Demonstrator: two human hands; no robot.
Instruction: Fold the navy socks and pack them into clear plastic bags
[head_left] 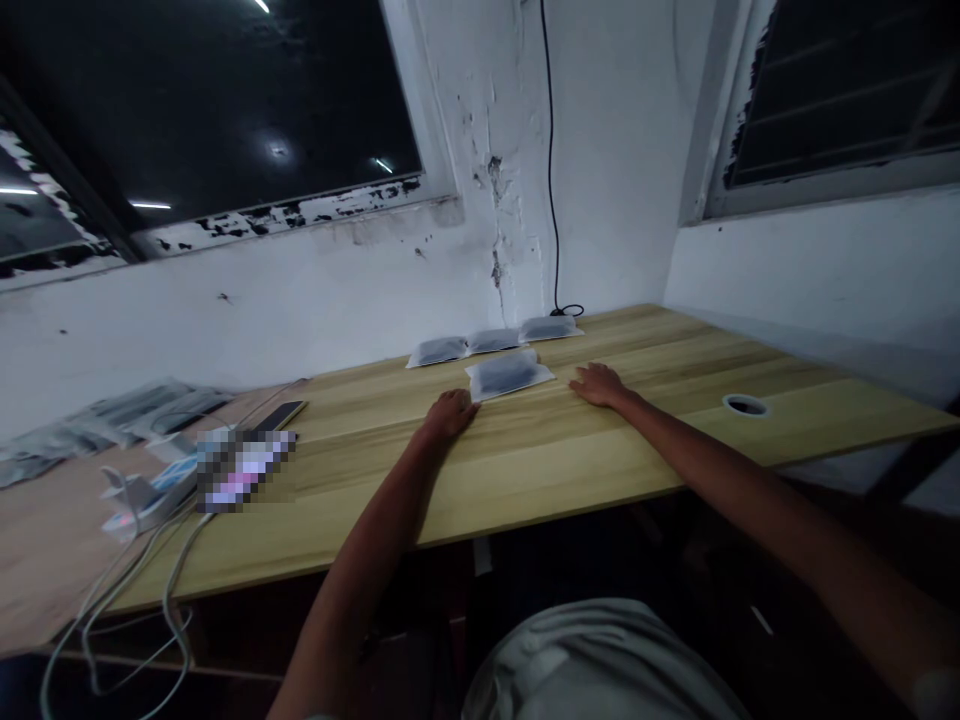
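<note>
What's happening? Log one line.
left hand: at left end of front frosted pouch | right hand: on wood-grain tabletop, apart from pouch | three frosted pouches: row behind

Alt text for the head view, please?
The left hand is at the near left corner of a packet on a table; the right hand lies to the packet's right, apart from it. Behind, three more packets lie in a row near the wall.

At the left of the tabletop, a white power strip with pale cords drooping over the front edge; just beside it, a lit device, blurred into blocks, and a dark phone. Toward the right, a pale-rimmed round hole. Behind, a cracked white wall, a hanging black cable and dark windows.
</note>
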